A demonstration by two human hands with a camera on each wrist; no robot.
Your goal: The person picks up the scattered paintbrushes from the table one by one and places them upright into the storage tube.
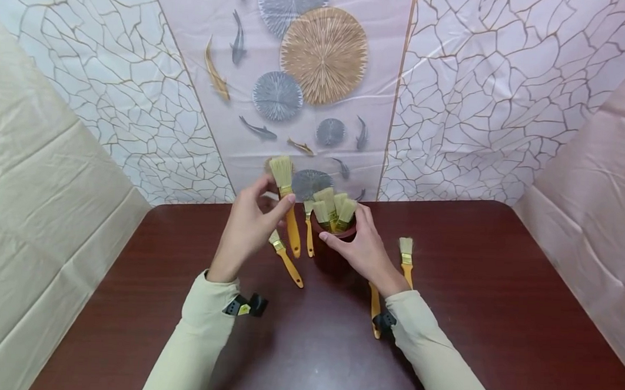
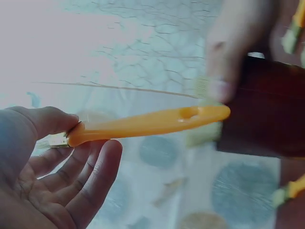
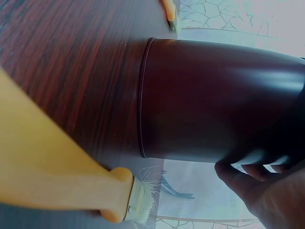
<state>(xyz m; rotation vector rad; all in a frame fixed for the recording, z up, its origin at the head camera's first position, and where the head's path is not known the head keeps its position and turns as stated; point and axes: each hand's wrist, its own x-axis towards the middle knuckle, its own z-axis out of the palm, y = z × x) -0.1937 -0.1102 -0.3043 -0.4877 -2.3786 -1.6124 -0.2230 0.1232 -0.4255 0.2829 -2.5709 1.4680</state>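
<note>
My left hand point(image 1: 250, 221) pinches a paintbrush point(image 1: 292, 232) near its metal band. That brush has pale bristles pointing up and a yellow handle slanting down; its handle end is in front of the cup in the left wrist view. The dark red cup point(image 1: 332, 261) stands upright on the table, with several bristle ends point(image 1: 324, 197) sticking out of the top. My right hand point(image 1: 367, 245) grips the cup near the rim from the right side, thumb in front. In the right wrist view, fingers point(image 3: 238, 181) lie against the cup wall point(image 3: 205, 100).
Loose paintbrushes lie on the table point(image 1: 475, 321): one brush point(image 1: 290, 267) below my left hand, another point(image 1: 310, 233) left of the cup. On the right are a brush point(image 1: 406, 259) and a yellow handle point(image 1: 374, 307) partly under my right wrist. A patterned cloth point(image 1: 455, 108) hangs behind.
</note>
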